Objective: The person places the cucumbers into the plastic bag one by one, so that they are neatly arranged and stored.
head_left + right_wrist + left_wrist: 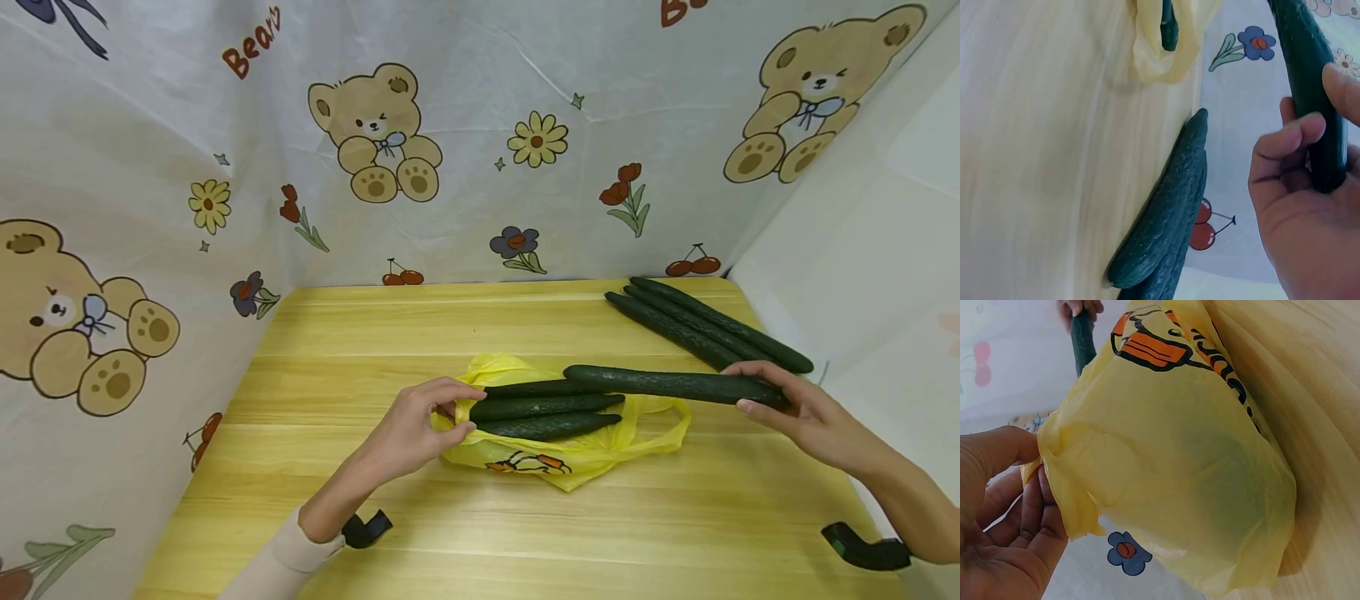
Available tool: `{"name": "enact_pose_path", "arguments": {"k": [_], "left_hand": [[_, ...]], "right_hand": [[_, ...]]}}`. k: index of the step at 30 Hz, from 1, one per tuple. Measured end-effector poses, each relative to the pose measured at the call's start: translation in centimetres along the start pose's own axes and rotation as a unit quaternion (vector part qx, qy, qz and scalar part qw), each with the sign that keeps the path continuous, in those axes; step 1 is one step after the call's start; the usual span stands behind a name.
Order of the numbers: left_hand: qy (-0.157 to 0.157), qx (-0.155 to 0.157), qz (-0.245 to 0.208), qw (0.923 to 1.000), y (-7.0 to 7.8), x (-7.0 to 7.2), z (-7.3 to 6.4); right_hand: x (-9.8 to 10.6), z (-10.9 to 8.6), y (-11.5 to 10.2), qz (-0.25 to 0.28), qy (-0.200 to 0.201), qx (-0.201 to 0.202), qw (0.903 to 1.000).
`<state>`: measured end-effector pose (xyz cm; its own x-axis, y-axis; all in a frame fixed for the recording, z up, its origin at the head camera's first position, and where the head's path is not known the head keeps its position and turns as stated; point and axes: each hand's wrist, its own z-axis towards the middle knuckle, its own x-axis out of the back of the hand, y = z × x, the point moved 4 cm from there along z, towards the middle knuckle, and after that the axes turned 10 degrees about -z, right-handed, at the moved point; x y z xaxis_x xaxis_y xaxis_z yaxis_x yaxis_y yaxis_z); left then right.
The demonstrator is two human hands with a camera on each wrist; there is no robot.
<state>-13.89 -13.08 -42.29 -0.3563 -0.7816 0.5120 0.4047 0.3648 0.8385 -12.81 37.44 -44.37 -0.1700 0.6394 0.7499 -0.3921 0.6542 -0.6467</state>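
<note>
A yellow plastic bag (600, 454) lies on its side with its opening to the right, and three cucumbers (547, 407) show inside it. My left hand (412, 425) pinches the bag's edge between thumb and fingers; in the left wrist view the bag film (1147, 469) bunches at the fingertips. With my right hand (810, 412) I grip one end of another cucumber (667, 384), thumb on one side and fingers on the other. Its far end points left and overlaps the bag's contents in the head view. The right wrist view shows the held cucumber (1310, 75) too.
Three more cucumbers (697, 325) lie side by side at the back right of the wooden table (360, 333). A bear-patterned cloth (465, 208) hangs behind and at the left. A white surface (870, 275) bounds the right. Black straps (862, 550) are at both wrists.
</note>
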Motion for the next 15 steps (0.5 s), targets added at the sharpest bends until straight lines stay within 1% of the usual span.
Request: {"name": "enact_pose_path", "arguments": {"k": [3, 11, 15], "left_hand": [[0.002, 0.0, 0.0, 1.0, 0.3, 0.1, 0.0], [0.0, -0.002, -0.008, 1.0, 0.7, 0.0, -0.3], [0.003, -0.003, -0.009, 1.0, 0.8, 0.0, -0.4]], "right_hand": [[-0.2, 0.2, -0.9, 0.014, -0.014, 0.02, 0.9996], [-1.6, 1.8, -3.2, 0.014, -0.031, 0.063, 0.9975], [-2.7, 3.0, -4.3, 0.015, -0.06, 0.082, 0.9948]]}}
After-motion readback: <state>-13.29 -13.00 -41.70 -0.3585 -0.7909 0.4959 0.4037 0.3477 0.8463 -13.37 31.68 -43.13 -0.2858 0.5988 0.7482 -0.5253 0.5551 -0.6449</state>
